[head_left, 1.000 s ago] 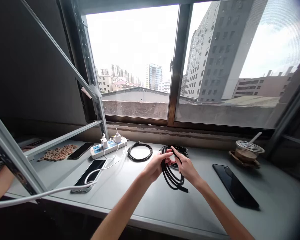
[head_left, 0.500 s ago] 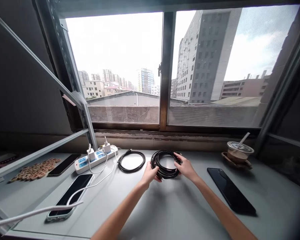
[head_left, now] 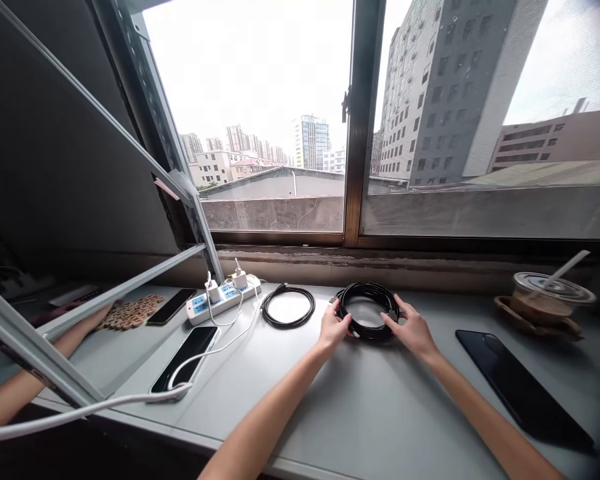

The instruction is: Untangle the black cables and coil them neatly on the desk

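Observation:
A thick coil of black cable (head_left: 367,289) is between my two hands near the windowsill. My left hand (head_left: 333,329) grips its left side, thumb toward the front. Around the right side, by a dark connector, my right hand (head_left: 411,328) has its fingers and thumb closed. The coil looks close to the grey tabletop (head_left: 360,407); whether it touches cannot be made out. To its left lies a thinner, separate coil of black cable (head_left: 288,325), which neither hand touches.
A white power strip (head_left: 223,301) with two plugged-in chargers stands behind a phone (head_left: 193,353). A white cable (head_left: 115,403) crosses the left side. Another person's arm (head_left: 75,337) reaches toward wooden pieces (head_left: 133,313). On the right are a black phone (head_left: 520,387) and a lidded cup (head_left: 543,300).
The view has shifted, so most of the scene sits further right. Both hands still hold the coil, and my right hand's grip has moved lower. Another person's arm has appeared at left.

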`<state>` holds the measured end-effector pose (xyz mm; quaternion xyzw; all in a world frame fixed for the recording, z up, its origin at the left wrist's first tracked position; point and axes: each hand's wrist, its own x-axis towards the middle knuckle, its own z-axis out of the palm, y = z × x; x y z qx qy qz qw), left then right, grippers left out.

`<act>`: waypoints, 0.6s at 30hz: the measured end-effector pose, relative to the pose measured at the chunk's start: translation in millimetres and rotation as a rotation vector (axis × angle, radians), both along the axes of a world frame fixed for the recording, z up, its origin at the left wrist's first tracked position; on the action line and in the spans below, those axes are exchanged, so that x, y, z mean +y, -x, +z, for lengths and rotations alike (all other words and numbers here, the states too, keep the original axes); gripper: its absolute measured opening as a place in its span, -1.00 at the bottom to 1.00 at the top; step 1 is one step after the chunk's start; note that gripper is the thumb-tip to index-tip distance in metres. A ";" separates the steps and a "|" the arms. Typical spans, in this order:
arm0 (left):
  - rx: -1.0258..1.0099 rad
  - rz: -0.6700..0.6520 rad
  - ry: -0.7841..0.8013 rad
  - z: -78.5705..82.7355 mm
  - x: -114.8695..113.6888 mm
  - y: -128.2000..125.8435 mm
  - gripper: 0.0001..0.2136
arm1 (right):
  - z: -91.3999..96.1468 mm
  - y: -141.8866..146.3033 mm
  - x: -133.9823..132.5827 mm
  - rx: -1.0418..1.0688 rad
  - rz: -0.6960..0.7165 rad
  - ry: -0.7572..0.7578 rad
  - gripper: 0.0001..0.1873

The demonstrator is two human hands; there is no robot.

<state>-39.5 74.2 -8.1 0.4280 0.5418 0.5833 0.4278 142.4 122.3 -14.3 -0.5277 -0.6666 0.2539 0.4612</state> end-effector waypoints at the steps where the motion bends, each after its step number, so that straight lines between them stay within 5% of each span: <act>1: -0.004 -0.012 -0.004 1.0 -1.7 1.1 -0.40 | -0.4 -0.5 0.3 0.005 0.001 -0.013 -0.17; 9: -0.068 -0.114 0.026 9.0 -12.0 1.2 -0.41 | -19.8 -5.9 12.1 -0.106 -0.002 -0.191 -0.21; 18: -0.089 0.002 -0.034 0.4 -9.4 12.5 -0.50 | -26.3 -6.6 7.4 -0.163 0.000 -0.188 -0.24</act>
